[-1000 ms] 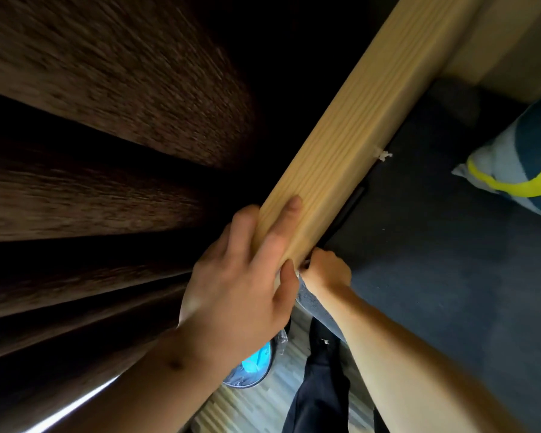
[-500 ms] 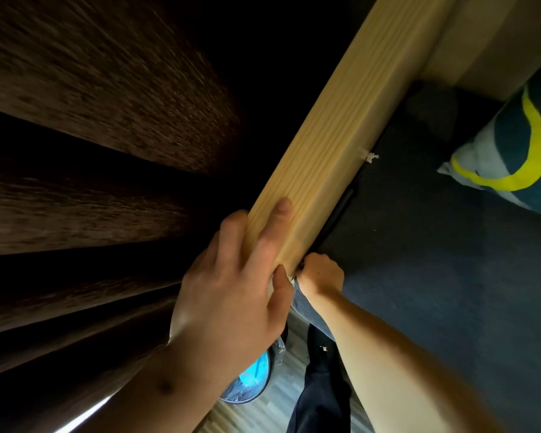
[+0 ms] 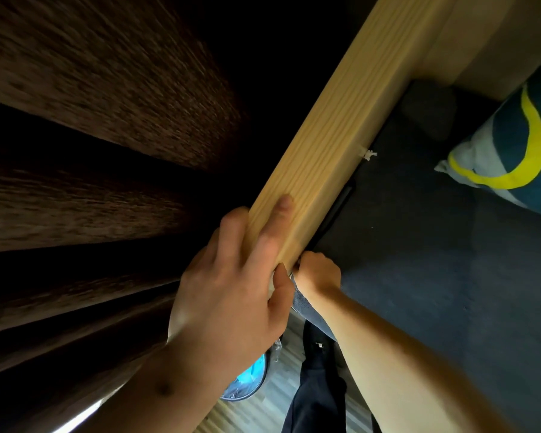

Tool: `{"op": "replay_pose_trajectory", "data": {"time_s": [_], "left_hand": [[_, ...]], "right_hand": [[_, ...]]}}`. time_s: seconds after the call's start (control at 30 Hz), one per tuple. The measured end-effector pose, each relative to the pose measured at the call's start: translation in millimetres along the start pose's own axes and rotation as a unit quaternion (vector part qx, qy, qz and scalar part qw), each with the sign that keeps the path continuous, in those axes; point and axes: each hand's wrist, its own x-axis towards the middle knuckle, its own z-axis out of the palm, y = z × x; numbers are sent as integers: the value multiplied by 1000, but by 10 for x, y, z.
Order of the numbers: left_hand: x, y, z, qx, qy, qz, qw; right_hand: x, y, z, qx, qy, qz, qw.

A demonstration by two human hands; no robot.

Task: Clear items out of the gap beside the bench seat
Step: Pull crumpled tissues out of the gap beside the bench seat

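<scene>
Pale pine makes up the bench side rail (image 3: 334, 135), which runs from near centre to far right. The left hand (image 3: 231, 295) grips the rail's near end, index finger laid flat on its top face, the other fingers wrapped over its left edge and the thumb pressed against the end. The right hand (image 3: 317, 271) is curled into a fist at the near end of the narrow gap (image 3: 338, 204) between rail and dark seat cushion (image 3: 419, 276), fingertips tucked out of sight; whether it holds anything cannot be told. A grey fabric edge (image 3: 306, 307) shows just below this hand.

A slim dark object (image 3: 341, 203), kind unclear, lies in the gap farther along. A small white scrap (image 3: 369, 155) sits at the gap's edge farther still, touching the rail. A cushion with teal, yellow and pale patches (image 3: 512, 151) rests on the seat at far right.

Dark brown panels (image 3: 91, 104) fill the left. Below, light wood flooring (image 3: 263, 407), a bin lined with clear plastic (image 3: 247, 379) and a dark trouser leg (image 3: 316, 385) are visible.
</scene>
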Motion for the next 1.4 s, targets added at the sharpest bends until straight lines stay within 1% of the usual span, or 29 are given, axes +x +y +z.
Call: {"op": "replay_pose_trajectory", "data": {"time_s": [0.07,0.17,0.23,0.33,0.47,0.6,0.67,0.77,0.9,1.1,1.2,1.3,1.37,1.4], "left_hand": [[-1,0,2,-3,-4,2,1000],[-7,0,-1,-5,-9,9,1000],[-4,-1,-11,-4,-10,10,1000],[8,0,-10,-1,-11,7,1000],[7,-16,2,-6,-16,4,1000],[6,-13,-4,-11,-22,6,1000],[14,-13,1,-11,-23,7,1000],[15,-10,10,-11,-18,10,1000],[16,-14,11,-16,-24,13,1000],[10,-23,7,-6,-14,16,1000],[7,-24,7,4,-3,20,1000],[7,-24,12,14,6,19,1000],[6,-30,16,14,2,16,1000],[3,-22,11,8,-2,13,1000]], "right_hand": [[26,14,-80,24,-67,10,997],[75,41,-228,92,-173,39,980],[108,34,-289,86,-196,45,976],[140,7,-280,84,-168,60,980],[128,-24,-208,98,-164,81,978],[75,-41,-165,72,-96,94,988],[96,-57,-145,50,-93,97,990],[118,-59,-120,48,-89,104,989],[116,-55,-112,41,-68,94,992],[108,5,-45,39,-54,43,997],[53,21,-39,87,-41,28,995],[-93,49,-69,187,-40,26,981],[-231,86,-151,295,-15,30,955],[-338,132,-223,353,7,43,935]]}}
